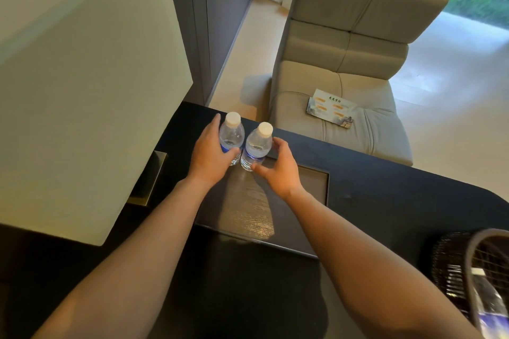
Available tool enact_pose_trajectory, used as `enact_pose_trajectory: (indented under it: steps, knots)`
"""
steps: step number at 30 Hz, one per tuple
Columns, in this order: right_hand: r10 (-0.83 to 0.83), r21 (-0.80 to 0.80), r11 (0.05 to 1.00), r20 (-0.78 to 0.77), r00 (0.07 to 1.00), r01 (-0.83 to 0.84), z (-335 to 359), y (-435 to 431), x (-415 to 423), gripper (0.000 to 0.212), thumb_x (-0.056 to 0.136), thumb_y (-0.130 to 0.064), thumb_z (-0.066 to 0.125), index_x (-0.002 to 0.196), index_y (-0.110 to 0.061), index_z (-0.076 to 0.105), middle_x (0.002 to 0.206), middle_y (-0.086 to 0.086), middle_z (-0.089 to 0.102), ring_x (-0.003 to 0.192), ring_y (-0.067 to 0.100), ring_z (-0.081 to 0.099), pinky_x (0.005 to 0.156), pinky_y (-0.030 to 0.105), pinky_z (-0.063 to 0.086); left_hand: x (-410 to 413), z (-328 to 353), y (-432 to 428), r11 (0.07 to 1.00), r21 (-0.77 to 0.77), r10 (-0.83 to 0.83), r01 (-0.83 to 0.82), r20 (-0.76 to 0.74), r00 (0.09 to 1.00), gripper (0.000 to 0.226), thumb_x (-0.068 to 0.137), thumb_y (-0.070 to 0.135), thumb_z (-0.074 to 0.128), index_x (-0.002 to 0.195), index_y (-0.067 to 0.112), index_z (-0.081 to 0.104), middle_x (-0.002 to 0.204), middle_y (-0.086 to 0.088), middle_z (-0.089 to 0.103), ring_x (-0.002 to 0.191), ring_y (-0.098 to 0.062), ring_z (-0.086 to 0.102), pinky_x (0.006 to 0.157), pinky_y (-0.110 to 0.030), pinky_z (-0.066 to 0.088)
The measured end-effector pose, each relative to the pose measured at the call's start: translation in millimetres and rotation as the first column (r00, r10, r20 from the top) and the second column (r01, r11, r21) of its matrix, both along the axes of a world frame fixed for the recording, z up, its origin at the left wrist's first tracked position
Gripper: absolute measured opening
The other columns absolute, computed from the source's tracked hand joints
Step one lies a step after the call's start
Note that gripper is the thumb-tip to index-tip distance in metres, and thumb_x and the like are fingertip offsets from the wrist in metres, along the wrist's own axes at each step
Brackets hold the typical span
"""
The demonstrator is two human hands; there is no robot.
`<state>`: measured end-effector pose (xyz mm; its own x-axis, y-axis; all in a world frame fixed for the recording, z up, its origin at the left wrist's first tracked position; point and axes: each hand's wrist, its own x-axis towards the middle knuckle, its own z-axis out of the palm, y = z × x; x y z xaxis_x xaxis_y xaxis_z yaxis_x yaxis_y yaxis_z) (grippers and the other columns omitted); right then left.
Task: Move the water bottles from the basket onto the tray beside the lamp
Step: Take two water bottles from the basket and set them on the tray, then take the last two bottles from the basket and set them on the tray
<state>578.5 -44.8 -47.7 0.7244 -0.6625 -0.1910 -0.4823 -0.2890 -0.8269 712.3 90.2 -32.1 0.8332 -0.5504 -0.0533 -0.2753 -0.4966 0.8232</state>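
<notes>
Bare forearms reach over the dark tray; left hand wraps one clear, white-capped bottle; right hand curls around its twin; both stand upright at the tray's far end, beside the lamp; basket sits right.

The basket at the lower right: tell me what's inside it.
Inside the basket, at least one more plastic bottle with a blue label shows, blurred. The frame edge and the wicker wall hide the rest, so no count is possible.
</notes>
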Motion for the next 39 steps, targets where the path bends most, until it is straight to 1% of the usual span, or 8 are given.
enact_pose_trajectory:
  steps: [4, 7, 16, 20, 30, 33, 36, 39]
  knots:
    - [0.003, -0.045, 0.999, -0.089, 0.996, -0.007, 10, -3, -37, 0.091, 0.082, -0.036, 0.083, 0.155, -0.016, 0.032, 0.159, 0.004, 0.043, 0.144, 0.021, 0.042, 0.115, 0.039, 0.039, -34, 5, 13, 0.994, 0.059, 0.101, -0.098, -0.06, 0.993, 0.093, 0.085, 0.021, 0.082, 0.16, 0.017, 0.027, 0.162, -0.01, 0.039, 0.151, -0.027, 0.037, 0.117, -0.044, 0.038]
    - [0.015, -0.106, 0.994, -0.145, 0.989, -0.031, 18, -7, -77, 0.083, 0.086, -0.043, 0.077, 0.154, -0.018, 0.036, 0.156, 0.004, 0.046, 0.141, 0.022, 0.046, 0.113, 0.041, 0.043, -82, 8, 24, 0.986, 0.131, 0.117, -0.106, -0.078, 0.99, 0.082, 0.087, 0.023, 0.079, 0.156, 0.014, 0.035, 0.156, -0.01, 0.045, 0.143, -0.026, 0.047, 0.105, -0.032, 0.041]
    - [0.072, -0.283, 0.943, -0.335, 0.939, -0.173, 43, -25, -252, 0.061, 0.094, -0.052, 0.062, 0.144, -0.019, 0.052, 0.139, 0.006, 0.061, 0.122, 0.024, 0.062, 0.099, 0.044, 0.055, -245, 2, 34, 0.932, 0.355, -0.044, 0.074, -0.094, 0.995, 0.046, 0.096, 0.033, 0.063, 0.137, 0.011, 0.059, 0.134, -0.011, 0.063, 0.116, -0.025, 0.063, 0.089, -0.033, 0.048]
    - [0.028, -0.399, 0.901, -0.345, 0.938, -0.173, 48, -42, -356, 0.059, 0.095, -0.051, 0.06, 0.141, -0.016, 0.055, 0.135, 0.006, 0.064, 0.121, 0.022, 0.063, 0.096, 0.038, 0.055, -335, 7, 22, 0.919, 0.387, -0.048, 0.077, -0.084, 0.995, 0.044, 0.097, 0.035, 0.061, 0.135, 0.013, 0.062, 0.131, -0.008, 0.066, 0.117, -0.026, 0.063, 0.094, -0.039, 0.054]
    - [-0.093, -0.35, 0.937, -0.317, 0.944, -0.026, 62, -115, -580, 0.041, 0.094, -0.043, 0.061, 0.122, -0.013, 0.062, 0.12, 0.006, 0.064, 0.109, 0.024, 0.06, 0.092, 0.042, 0.053, -563, 37, -50, 0.93, 0.318, -0.165, 0.182, -0.082, 0.983, 0.042, 0.097, 0.037, 0.063, 0.136, 0.019, 0.062, 0.128, -0.001, 0.069, 0.114, -0.015, 0.066, 0.092, -0.032, 0.056]
    - [-0.13, -0.301, 0.953, -0.351, 0.927, 0.02, 59, -133, -617, 0.042, 0.093, -0.045, 0.06, 0.12, -0.013, 0.062, 0.116, 0.006, 0.062, 0.106, 0.027, 0.06, 0.086, 0.042, 0.051, -603, 45, -79, 0.928, 0.284, -0.223, 0.241, -0.094, 0.97, 0.041, 0.097, 0.033, 0.063, 0.135, 0.018, 0.061, 0.126, 0.0, 0.069, 0.112, -0.013, 0.067, 0.088, -0.027, 0.055]
    - [-0.141, -0.28, 0.959, -0.385, 0.912, 0.03, 55, -152, -637, 0.035, 0.092, -0.045, 0.06, 0.108, -0.014, 0.06, 0.102, 0.002, 0.058, 0.096, 0.027, 0.061, 0.073, 0.038, 0.048, -628, 48, -114, 0.926, 0.266, -0.244, 0.268, -0.119, 0.962, 0.032, 0.096, 0.033, 0.063, 0.123, 0.016, 0.067, 0.112, -0.001, 0.071, 0.1, -0.016, 0.068, 0.087, -0.036, 0.058]
    - [-0.147, -0.266, 0.963, -0.406, 0.902, 0.038, 46, -171, -646, 0.041, 0.093, -0.044, 0.064, 0.116, -0.012, 0.059, 0.109, 0.004, 0.06, 0.1, 0.025, 0.062, 0.08, 0.041, 0.053, -647, 41, -151, 0.923, 0.275, -0.219, 0.269, -0.199, 0.955, 0.032, 0.096, 0.03, 0.061, 0.121, 0.011, 0.066, 0.11, -0.005, 0.071, 0.1, -0.023, 0.068, 0.082, -0.035, 0.054]
